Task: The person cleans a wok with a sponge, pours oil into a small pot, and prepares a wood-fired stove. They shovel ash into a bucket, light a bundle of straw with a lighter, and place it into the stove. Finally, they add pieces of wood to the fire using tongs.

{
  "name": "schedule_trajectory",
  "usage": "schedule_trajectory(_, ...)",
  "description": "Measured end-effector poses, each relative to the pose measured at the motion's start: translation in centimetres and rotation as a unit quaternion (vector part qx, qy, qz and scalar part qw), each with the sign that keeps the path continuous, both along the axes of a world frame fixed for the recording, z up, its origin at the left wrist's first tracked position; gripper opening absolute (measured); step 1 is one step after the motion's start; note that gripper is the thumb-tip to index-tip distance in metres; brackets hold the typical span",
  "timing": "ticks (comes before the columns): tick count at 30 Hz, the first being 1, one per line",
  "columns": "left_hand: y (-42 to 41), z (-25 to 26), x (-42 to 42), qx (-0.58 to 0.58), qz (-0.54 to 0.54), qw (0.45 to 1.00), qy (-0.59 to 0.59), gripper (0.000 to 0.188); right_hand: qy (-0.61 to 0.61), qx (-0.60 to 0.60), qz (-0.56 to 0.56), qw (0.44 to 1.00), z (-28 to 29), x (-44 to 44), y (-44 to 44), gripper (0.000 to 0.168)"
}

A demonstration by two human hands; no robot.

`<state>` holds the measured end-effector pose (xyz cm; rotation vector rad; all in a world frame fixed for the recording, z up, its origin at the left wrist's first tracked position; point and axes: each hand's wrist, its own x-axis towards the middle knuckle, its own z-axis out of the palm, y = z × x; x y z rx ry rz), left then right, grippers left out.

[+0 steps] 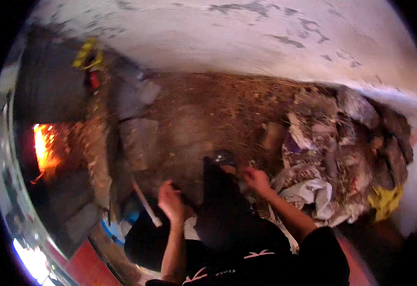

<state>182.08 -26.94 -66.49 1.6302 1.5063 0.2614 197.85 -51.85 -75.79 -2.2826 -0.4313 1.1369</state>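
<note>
My left hand (171,203) is raised over my lap with its fingers curled, beside a thin stick (146,204) with a pale end. A dark patch shows at its fingertips, but blur hides whether it is a held thing. Near my knee, my right hand (257,181) has its thumb and fingers drawn close together. Whether anything sits between them cannot be made out. Both hands are above my dark-clothed legs (222,203), and a dark shoe (223,157) shows beyond. Bright flames (44,148) burn inside a dark opening at the left.
A clay-like ledge (97,153) borders the fire; a yellow wrapper (87,53) and a small red object (94,79) lie by it. To the right rises a heap of wood (390,150), twigs, a white sheet-like piece (313,196) and a yellow bag (386,201). A stained wall (229,43) stands behind.
</note>
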Motion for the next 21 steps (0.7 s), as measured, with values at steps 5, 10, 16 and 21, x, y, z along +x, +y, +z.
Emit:
schedule_trajectory(5, -1.0, -0.8, -4.7, 0.051, -0.103, 0.991, 0.061, 0.025, -0.377, 0.092, -0.074, 0.919, 2.5, 6.8, -5.0, 0.030)
schedule_trajectory(10, 3.0, 3.2, -8.9, 0.135, -0.033, 0.982, 0.128, 0.021, -0.516, 0.006, -0.162, 0.841, 4.7, 13.1, -11.5, 0.042)
schedule_trajectory(16, 15.9, 1.8, -16.6, 0.296, 0.028, 0.934, 0.199, 0.032, -0.427, -0.272, -0.100, 0.856, 4.9, 11.7, -22.0, 0.077)
schedule_trajectory(21, 24.9, -3.5, -28.3, 0.214, -0.091, 0.952, 0.199, 0.075, -0.477, -0.183, -0.095, 0.854, 6.0, 11.1, -23.5, 0.067)
